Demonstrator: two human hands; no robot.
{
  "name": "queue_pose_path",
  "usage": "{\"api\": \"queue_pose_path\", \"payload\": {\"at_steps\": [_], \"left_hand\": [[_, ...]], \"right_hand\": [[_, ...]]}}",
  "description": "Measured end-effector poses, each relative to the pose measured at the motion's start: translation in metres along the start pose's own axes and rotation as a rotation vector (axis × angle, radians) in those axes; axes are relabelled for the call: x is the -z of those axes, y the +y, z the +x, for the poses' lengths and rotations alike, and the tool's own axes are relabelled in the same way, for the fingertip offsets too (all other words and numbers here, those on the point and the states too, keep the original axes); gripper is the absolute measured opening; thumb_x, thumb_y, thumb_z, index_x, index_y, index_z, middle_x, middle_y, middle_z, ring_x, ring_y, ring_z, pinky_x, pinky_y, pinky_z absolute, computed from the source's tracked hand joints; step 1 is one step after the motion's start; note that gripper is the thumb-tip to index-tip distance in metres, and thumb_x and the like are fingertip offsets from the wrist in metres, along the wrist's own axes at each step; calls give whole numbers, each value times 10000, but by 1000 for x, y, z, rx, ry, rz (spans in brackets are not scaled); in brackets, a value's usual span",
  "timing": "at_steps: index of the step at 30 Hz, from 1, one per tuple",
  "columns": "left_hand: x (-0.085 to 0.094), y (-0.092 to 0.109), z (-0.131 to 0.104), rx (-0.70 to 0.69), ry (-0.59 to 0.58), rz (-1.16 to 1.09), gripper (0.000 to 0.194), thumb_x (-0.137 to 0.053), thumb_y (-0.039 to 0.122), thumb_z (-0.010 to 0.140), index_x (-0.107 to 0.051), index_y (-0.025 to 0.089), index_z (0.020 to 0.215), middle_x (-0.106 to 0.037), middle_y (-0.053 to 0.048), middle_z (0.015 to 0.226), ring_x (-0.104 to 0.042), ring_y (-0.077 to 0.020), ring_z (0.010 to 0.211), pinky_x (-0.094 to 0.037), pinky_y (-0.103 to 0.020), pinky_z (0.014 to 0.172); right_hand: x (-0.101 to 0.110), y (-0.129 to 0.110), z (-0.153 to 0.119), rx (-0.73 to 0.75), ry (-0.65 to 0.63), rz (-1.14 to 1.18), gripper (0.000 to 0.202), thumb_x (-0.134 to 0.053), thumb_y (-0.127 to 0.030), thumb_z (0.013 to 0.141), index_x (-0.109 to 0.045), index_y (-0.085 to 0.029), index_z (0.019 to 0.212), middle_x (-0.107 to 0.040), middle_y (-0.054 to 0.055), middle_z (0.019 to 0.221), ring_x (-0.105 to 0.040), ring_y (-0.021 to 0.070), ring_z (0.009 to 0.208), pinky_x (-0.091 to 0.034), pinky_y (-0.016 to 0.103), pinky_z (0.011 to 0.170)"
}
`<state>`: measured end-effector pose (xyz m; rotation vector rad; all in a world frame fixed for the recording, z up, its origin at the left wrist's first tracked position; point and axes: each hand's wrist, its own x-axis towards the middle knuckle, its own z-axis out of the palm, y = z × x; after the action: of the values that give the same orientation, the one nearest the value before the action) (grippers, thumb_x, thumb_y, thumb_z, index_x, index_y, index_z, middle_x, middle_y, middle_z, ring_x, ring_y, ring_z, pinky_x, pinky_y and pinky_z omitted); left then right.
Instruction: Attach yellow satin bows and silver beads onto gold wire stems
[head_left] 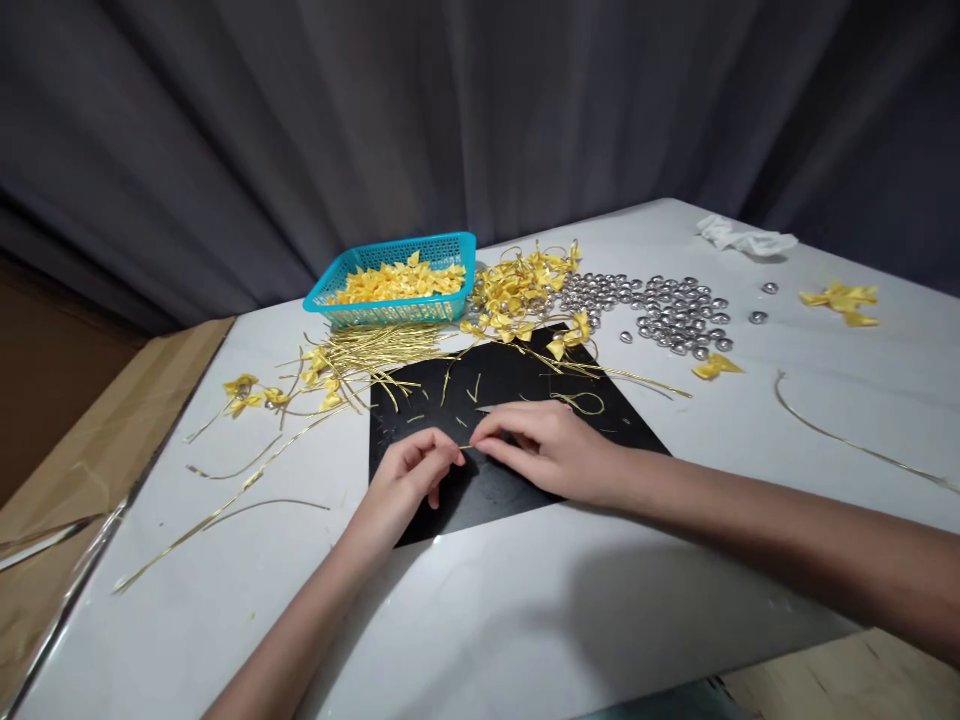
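While a short stretch of golden cord [466,447] is pinched from the left by the thumb and fingertips of the left hand [421,468], its other visible end is pinched between the thumb and forefinger of the right hand [551,440]. The cord is suspended just above the black sheet [480,500], with only the part between the two hands exposed; what is covered by the fingers cannot be told. A grey pointed tip [486,408] is seen at the far side of the right hand, the rest of it being hidden. Short cord clippings [475,388] are scattered on the sheet, and a looped cord [589,403] is seen just beyond the right hand. Across the sheet's far left edge, a heap of golden cords [382,345] is spread, and behind it a blue basket [390,245] is filled with yellow ribbon bows [409,280]. To the right of the basket, bows with cords [525,285] are piled, bordered by a cluster of silver beads [682,315]. Farther right, more yellow bows [844,300] are laid on the white table [487,620], with a crumpled white tissue [742,238] beyond them. A single long cord [847,440] is stretched at the right, and several loose cords [225,500] are strewn at the near left. The far side is closed off by a grey curtain [375,120].
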<state>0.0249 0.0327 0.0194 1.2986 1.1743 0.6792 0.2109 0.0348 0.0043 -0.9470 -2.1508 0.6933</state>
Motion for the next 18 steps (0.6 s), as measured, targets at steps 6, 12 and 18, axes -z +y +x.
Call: {"api": "queue_pose_path", "payload": {"at_steps": [6, 12, 18], "left_hand": [[12, 1, 4, -34, 189, 64, 172, -566, 323, 716, -559, 178, 622, -357, 66, 499, -338, -93, 457, -319, -193, 441], [24, 5, 6, -77, 435, 115, 161, -568, 324, 657, -567, 173, 600, -434, 40, 563, -386, -110, 516, -327, -200, 432], [33, 2, 8, -56, 490, 124, 146, -552, 306, 650, -558, 177, 582, -382, 54, 532, -381, -110, 508, -333, -197, 434]], "right_hand": [[17, 12, 8, -53, -75, -90, 147, -494, -182, 872, -636, -162, 842, -674, 52, 808, -590, 136, 699, -413, 244, 642], [26, 20, 12, -101, -2, -163, 130, -503, -179, 859, -624, -154, 815, -645, 32, 729, -545, 110, 606, -380, 226, 592], [30, 29, 14, -123, 73, -183, 119, -516, -195, 840, -622, -163, 797, -597, 0, 627, -499, 101, 551, -353, 226, 565]]}}
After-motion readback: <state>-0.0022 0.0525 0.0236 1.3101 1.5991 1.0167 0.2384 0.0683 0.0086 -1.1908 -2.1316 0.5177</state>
